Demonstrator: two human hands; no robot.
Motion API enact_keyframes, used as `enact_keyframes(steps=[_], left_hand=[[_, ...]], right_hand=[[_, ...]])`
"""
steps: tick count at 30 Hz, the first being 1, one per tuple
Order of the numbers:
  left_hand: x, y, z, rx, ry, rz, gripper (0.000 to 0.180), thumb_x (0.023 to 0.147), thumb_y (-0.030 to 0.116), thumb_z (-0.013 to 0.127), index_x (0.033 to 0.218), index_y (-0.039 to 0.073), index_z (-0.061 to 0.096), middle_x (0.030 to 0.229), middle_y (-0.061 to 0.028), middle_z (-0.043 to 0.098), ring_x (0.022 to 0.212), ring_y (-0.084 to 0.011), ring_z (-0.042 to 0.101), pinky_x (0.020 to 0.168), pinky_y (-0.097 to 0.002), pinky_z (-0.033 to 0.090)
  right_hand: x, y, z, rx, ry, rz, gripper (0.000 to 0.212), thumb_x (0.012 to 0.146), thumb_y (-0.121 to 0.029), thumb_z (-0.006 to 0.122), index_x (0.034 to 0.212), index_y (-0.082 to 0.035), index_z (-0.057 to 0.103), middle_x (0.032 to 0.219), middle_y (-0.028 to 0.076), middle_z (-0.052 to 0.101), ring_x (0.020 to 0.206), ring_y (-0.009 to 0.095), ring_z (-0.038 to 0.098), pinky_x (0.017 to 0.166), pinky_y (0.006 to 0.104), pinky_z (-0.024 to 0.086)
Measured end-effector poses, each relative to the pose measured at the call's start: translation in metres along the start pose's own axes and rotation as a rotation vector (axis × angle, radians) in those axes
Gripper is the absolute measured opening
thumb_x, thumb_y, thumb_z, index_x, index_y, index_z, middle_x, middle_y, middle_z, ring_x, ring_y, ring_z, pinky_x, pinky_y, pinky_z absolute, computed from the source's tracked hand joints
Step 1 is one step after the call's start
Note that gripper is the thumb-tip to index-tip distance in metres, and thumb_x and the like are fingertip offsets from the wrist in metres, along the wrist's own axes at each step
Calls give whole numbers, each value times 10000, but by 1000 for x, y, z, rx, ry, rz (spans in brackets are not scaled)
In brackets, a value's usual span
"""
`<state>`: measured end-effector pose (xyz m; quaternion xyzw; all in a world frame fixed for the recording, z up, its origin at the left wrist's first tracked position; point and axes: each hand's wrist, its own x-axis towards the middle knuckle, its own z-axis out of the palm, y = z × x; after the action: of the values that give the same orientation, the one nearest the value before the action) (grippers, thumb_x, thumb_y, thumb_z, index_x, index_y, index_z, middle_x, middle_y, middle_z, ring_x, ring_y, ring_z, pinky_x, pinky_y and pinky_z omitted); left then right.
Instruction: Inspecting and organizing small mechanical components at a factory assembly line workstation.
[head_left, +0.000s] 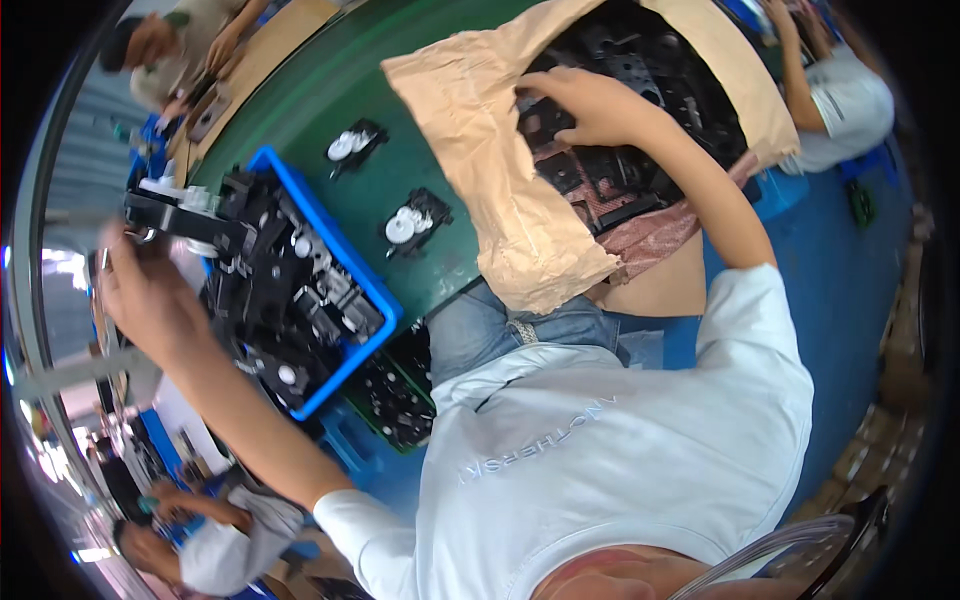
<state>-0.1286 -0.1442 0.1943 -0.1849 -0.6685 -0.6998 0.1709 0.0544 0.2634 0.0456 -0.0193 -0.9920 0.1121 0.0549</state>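
Note:
My left hand (150, 290), partly smeared by motion, is closed on a black plastic part with white pieces (185, 215). It holds this part over the far left side of a blue crate (345, 275) heaped with similar black and white parts (285, 290). My right hand (605, 108) reaches over a torn brown paper bag (470, 130) full of black plastic parts (660, 75). Its thumb and fingers are apart, with the fingertips near the bag's torn inner edge. No held thing shows in it. Pink bubble wrap (650, 245) lines the bag's near side.
Two black assemblies with white gears (352, 146) (412, 222) lie apart on the green tabletop (300, 105). Below the blue crate is a green crate (395, 395) of small dark parts. Other people work at the far left, lower left and upper right. A metal post (30, 260) stands left.

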Motion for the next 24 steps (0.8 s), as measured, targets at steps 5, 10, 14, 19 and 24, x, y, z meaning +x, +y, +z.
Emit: enact_keyframes(steps=[5,10,14,19,24], left_hand=[[-116,3,35,-55,39,-1,250,971,217,432,799,66,532,861,-85,618,820,-202,548,840,-309,419],[-176,-40,87,-225,-40,-223,256,995,198,441,824,43,551,863,-74,576,801,-165,500,793,-281,401],[-178,-57,105,-232,-163,-292,276,1002,207,441,804,38,534,828,-63,549,772,-146,470,770,-262,390],[-172,-65,112,-158,-148,-326,291,1004,211,443,790,35,531,818,-56,542,764,-140,462,752,-255,385],[-168,-73,113,-114,-129,-363,303,1006,221,449,778,35,522,804,-52,530,754,-136,453,736,-258,382]], right_hand=[[-36,-48,-20,608,365,-109,795,694,-55,727,1418,-109,404,1168,157,589,956,262,614,837,340,511],[-57,-103,5,1384,483,-156,677,805,-107,625,1426,-79,356,1222,198,568,966,274,602,822,332,510],[-60,-122,33,2009,455,-61,587,883,-214,493,1433,-83,333,1256,191,562,950,231,598,805,296,501],[-44,-154,49,1875,385,201,532,931,-272,419,1421,-70,363,1251,188,567,924,203,589,777,277,490],[-28,-180,46,1670,381,108,471,982,-251,403,1397,-30,385,1287,171,529,1102,214,518,974,321,401]])
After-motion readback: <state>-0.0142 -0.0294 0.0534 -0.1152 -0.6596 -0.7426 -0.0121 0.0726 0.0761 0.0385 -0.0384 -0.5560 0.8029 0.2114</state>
